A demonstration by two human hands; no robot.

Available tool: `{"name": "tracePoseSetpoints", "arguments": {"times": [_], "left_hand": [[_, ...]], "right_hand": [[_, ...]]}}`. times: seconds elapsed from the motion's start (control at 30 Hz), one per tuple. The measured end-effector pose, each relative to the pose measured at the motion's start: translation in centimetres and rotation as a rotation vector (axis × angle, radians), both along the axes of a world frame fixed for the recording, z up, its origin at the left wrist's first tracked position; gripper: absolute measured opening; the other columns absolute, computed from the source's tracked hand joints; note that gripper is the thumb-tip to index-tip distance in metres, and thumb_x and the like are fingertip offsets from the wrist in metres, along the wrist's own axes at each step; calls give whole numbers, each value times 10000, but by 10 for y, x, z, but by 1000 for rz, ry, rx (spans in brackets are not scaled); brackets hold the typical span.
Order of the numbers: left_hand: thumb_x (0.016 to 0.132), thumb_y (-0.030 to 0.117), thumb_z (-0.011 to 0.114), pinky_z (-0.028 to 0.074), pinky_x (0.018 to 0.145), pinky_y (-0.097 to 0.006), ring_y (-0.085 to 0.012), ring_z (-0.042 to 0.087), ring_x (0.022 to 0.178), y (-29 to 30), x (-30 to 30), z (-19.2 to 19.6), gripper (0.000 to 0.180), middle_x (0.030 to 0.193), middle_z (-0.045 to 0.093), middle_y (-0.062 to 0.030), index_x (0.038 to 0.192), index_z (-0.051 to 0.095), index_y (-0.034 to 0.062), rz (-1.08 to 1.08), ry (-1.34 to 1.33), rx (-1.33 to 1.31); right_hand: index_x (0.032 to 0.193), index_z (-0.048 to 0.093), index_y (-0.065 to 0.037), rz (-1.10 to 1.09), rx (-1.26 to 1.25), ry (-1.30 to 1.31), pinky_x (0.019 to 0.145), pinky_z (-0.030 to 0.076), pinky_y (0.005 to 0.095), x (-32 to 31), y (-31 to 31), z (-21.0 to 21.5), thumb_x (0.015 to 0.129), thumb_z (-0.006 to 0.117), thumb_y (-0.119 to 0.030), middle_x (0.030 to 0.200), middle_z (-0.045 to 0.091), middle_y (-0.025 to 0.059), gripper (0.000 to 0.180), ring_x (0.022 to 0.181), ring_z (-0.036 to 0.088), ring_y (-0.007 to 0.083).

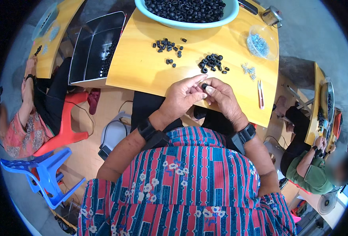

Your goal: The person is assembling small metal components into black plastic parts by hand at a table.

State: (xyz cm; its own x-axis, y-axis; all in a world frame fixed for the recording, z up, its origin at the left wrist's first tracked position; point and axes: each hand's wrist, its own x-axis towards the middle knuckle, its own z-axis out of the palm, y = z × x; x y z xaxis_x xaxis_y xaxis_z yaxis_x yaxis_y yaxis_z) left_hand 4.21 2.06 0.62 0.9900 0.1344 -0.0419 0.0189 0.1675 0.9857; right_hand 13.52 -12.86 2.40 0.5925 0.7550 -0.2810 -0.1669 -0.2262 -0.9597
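Over the near edge of the yellow table, my hands meet. My right hand (222,96) pinches a small black rounded part (204,85) between thumb and fingers. Close against it, my left hand (183,93) has its thumb and fingers pressed together; whatever is between them is hidden or too small to name. Just beyond my hands lies a pile of black ring-like parts (211,62). A looser group of small black cylindrical parts (167,45) is farther left. To the right sit a little heap of clear, shiny small pieces (249,70) and small scissors or snips (261,95).
A pale blue basin (231,15) full of black parts stands at the table's (136,65) far side. Beside it are a clear bowl (274,49) of shiny pieces and a metal mug (271,16). A black-lined box (89,51) stands left. People sit at tables on both sides.
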Motion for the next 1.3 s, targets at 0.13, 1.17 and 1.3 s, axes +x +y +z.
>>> {"name": "tracePoseSetpoints", "arguments": {"times": [0.13, 1.17, 1.3], "left_hand": [[876, -5, 561, 483, 737, -211, -85, 591, 861, -2, 1, 0, 342, 966, 630, -47, 1217, 536, -21, -21, 18, -120], [885, 38, 574, 484, 612, -189, -59, 559, 673, 2, 6, -6, 184, 815, 623, -40, 1045, 600, -50, 74, 74, -154], [905, 73, 562, 492, 672, -217, -60, 545, 717, 3, 6, -2, 180, 857, 613, -35, 1032, 590, -52, 28, 82, -133]], "right_hand": [[1036, 565, 5, 1, 200, 478, 561, 361, 232, 10, -5, -7, 910, 580, -288, 721, 482, -9, 320, 583, 377, 78], [919, 561, 18, -239, 190, 401, 649, 493, 280, -7, 1, -3, 977, 430, -150, 703, 512, 28, 221, 616, 496, 118], [993, 570, 35, -301, 266, 361, 644, 499, 268, -12, 2, -6, 964, 453, -114, 730, 528, 31, 191, 623, 507, 108]]}}
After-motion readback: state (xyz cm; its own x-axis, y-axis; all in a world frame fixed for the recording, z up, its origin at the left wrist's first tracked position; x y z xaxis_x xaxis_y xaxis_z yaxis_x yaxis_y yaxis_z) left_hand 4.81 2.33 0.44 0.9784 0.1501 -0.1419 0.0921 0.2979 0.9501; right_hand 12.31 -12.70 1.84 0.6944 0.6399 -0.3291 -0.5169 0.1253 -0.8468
